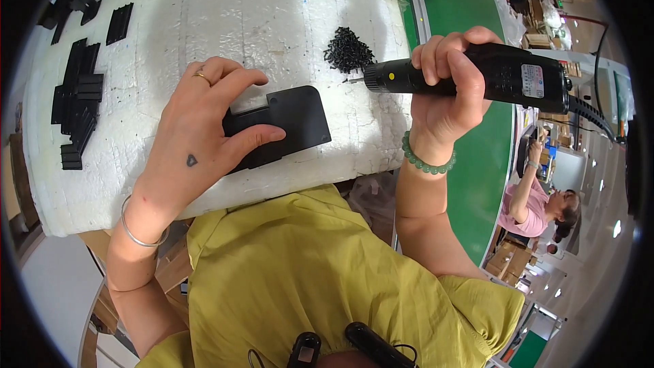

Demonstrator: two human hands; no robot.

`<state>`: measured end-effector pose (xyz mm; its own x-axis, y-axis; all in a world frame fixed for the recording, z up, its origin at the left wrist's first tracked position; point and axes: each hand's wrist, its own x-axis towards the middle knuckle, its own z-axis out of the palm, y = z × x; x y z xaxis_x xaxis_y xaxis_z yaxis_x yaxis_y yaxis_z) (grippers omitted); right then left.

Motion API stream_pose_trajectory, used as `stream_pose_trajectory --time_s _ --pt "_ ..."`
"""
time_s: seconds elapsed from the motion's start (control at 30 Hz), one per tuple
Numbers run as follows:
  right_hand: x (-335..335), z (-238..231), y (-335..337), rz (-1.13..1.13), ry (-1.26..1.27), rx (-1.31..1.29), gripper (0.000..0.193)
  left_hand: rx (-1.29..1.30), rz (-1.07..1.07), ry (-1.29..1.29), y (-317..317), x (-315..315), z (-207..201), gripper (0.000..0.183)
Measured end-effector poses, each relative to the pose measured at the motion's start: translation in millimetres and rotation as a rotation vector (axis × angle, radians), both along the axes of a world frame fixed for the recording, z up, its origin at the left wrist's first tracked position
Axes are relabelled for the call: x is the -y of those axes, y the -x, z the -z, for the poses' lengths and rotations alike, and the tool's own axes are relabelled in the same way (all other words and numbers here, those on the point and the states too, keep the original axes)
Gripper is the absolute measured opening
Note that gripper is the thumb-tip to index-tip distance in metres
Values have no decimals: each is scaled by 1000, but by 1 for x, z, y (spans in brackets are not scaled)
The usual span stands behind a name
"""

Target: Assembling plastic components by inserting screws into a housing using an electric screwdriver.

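My left hand [199, 119] is curled round the left end of a flat black plastic part [303, 117], its thumb lying across the top. The part rests on a white foam surface and has a rounded corner and a stepped edge. In my right hand [453, 78] is a black electric screwdriver [504, 75], held level with its bit pointing left. The bit's tip is at the near edge of a heap of small black screws [349, 50]. My fingers hide part of the left end of the plastic part.
Several black ribbed plastic pieces [80, 95] lie at the foam's left side, with a smaller ribbed piece [120, 23] beside them. A green work surface [470, 163] runs along the right. The screwdriver's cord [594, 120] trails off right. Another person [531, 208] in pink sits farther right.
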<state>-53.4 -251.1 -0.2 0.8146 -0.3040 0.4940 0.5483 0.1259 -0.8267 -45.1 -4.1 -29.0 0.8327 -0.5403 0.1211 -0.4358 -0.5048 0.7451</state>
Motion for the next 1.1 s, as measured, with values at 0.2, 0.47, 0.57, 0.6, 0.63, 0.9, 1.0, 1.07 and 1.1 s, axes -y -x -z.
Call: stream_pose_trajectory --time_s 0.2,0.47,0.57,0.6,0.63,0.9,1.0,1.07,1.1 --pt "0 0 -1 49 32 -44 28 112 74 59 -6 16 3 31" --pt "-3 -34 26 -303 26 134 34 348 158 127 -15 64 14 19" --pt "-3 -44 33 -378 66 164 33 373 198 190 -17 70 16 17" --pt "-2 -46 34 -413 61 162 33 368 191 211 -16 69 15 15" --pt "-2 -48 35 -448 56 160 34 363 184 232 -15 67 14 14" --pt "-7 -61 40 -541 183 132 32 403 215 281 1 57 11 13" --pt "-18 -60 39 -557 167 208 32 400 219 246 7 44 10 19" --pt "-23 -58 38 -599 160 245 32 361 207 235 8 36 6 24" --pt "-27 -56 40 -545 162 189 33 302 182 223 7 31 -2 33"
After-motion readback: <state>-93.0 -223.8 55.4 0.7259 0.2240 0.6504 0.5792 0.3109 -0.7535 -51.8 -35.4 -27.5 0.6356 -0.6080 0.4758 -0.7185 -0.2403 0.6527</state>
